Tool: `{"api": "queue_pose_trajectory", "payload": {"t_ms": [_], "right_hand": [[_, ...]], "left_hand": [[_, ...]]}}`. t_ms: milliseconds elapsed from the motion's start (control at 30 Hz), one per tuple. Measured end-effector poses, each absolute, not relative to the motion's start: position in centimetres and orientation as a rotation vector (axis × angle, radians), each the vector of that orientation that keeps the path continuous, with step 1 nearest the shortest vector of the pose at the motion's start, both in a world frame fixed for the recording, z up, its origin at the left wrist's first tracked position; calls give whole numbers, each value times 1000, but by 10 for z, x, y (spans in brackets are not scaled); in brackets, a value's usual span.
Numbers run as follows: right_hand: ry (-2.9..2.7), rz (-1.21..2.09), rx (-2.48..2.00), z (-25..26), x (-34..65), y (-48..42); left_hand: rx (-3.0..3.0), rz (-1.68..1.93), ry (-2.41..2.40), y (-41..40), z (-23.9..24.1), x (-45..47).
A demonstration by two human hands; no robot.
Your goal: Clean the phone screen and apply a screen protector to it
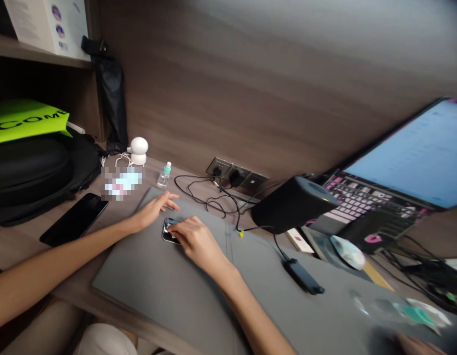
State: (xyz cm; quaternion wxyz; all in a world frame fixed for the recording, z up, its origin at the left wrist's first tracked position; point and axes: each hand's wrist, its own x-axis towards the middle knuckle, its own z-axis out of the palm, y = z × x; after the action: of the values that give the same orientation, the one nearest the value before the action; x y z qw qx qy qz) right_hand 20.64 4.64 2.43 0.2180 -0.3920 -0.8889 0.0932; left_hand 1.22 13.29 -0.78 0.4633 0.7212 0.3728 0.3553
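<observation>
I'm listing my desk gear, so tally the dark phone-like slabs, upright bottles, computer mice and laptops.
Dark phone-like slabs: 2 (small slab under the right hand, large slab at left)
Upright bottles: 1 (clear bottle)
Computer mice: 1 (pale mouse)
Laptops: 1 (lit laptop)
Total: 5

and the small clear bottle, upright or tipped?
Upright: the small clear bottle stands on its base, white top uppermost, on the desk beyond the left hand.
</observation>
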Motion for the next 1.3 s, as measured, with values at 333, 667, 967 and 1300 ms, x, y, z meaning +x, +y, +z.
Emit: {"api": "queue_pose_trajectory", "payload": {"t_ms": [333, 667, 967, 1300], "right_hand": [[-2097, 69, -1431, 31, 278, 61], [-2124, 154, -1640, 31, 304, 71], [-2103, 346, -1475, 44, 317, 63], [-2217, 496, -1331, 49, 306, 60]], "left_hand": [[2090, 716, 954, 122, 8, 4], [2383, 491, 944, 122, 19, 3], [2131, 603, 842, 123, 21, 3], [1628, 612, 749, 118, 31, 4]]}}
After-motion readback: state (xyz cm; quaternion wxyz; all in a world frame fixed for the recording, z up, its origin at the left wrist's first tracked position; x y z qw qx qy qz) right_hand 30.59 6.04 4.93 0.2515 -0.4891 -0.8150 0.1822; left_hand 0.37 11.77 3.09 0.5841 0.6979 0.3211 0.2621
